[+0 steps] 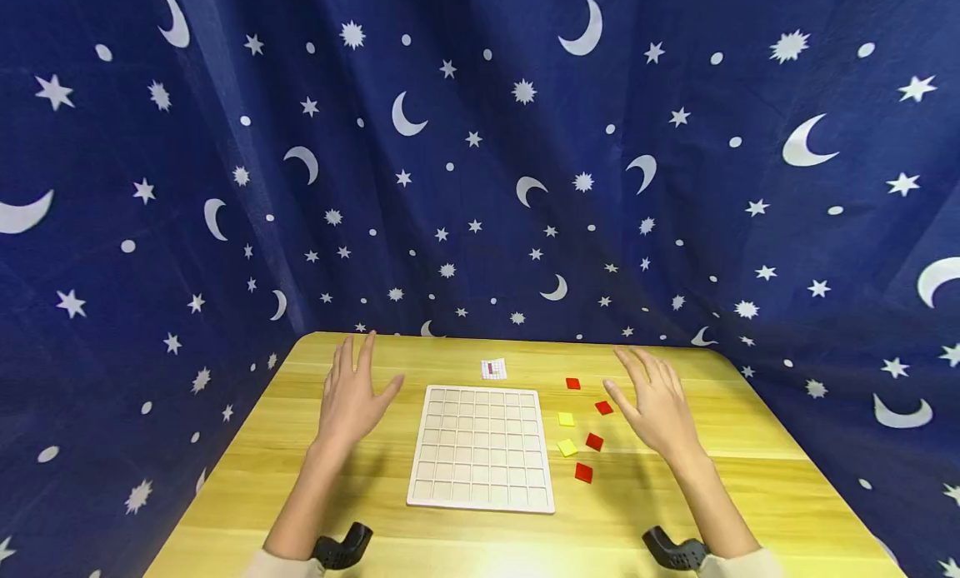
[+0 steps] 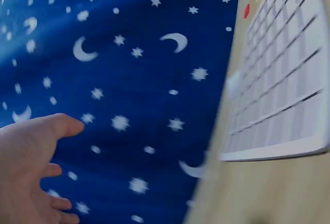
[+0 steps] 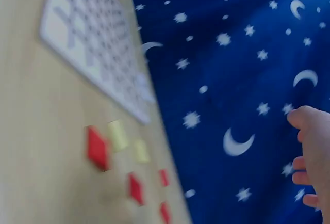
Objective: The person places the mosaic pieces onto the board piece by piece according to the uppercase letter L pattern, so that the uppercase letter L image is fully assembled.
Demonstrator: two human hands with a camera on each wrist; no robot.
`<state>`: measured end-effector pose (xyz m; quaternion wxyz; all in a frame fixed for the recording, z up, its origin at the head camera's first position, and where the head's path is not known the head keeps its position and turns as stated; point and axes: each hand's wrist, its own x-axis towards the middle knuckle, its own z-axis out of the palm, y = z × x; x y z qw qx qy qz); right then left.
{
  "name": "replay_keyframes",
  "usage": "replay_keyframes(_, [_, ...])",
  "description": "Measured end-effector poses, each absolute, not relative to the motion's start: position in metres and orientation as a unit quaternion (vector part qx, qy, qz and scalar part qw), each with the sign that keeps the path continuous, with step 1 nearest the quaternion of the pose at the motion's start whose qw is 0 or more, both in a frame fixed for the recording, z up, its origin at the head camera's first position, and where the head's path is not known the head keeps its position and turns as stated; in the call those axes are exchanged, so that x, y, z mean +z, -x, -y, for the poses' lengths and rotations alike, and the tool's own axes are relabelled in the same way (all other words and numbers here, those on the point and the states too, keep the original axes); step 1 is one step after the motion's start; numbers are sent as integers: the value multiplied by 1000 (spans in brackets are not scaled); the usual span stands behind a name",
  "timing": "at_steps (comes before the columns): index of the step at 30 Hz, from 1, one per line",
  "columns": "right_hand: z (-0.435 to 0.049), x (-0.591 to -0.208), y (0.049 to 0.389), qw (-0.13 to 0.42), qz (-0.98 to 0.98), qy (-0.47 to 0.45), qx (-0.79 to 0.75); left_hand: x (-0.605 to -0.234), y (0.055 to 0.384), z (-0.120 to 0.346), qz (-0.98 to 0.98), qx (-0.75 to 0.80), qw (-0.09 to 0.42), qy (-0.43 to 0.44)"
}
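A white square grid board [image 1: 480, 508] lies flat on the wooden table, its compartments bare. Left of it, my left hand [image 1: 351, 403] hovers over the table with fingers spread and nothing held. On the other side my right hand [image 1: 658, 407] hovers, fingers extended, also holding nothing. Between the board and the right hand lie several red square tiles [image 1: 583, 473] and two yellow tiles [image 1: 567, 448]. The nearest tile to the right fingers is a red one [image 1: 603, 408]. In the left wrist view the hand [image 2: 31, 167] appears apart from the board.
Behind the board lies a small white card [image 1: 493, 369] with a printed grid and coloured marks. The wooden table [image 1: 247, 478] ends at a dark blue curtain [image 1: 480, 186] patterned with moons and stars, which surrounds the back and sides. A black wrist mount [image 1: 343, 546] sits on each forearm.
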<state>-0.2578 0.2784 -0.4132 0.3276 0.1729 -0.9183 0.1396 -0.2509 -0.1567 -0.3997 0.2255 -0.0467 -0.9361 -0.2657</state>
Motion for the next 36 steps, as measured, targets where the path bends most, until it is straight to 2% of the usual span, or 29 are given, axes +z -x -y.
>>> replay_keyframes(4, [-281,-450,246,349,908,-171,154,-442,242,153,908,-352,224,26])
replay_keyframes(9, [-283,-491,233,322,916,-150,185,-494,235,145,892,-411,182,33])
replay_keyframes(14, [-282,-518,225,295,923,-133,210,-526,236,140,891,-428,138,61])
replay_keyframes(17, [-281,-527,221,264,931,-111,228,-537,237,138,891,-431,123,72])
replay_keyframes(25, [-279,-532,214,145,955,-79,248,-552,238,135,907,-384,127,117])
replay_keyframes(28, [-278,-532,213,129,956,-96,246,-554,238,135,914,-365,120,129])
replay_keyframes(36, [-277,-536,214,137,943,-142,268,-554,235,135,930,-311,114,157])
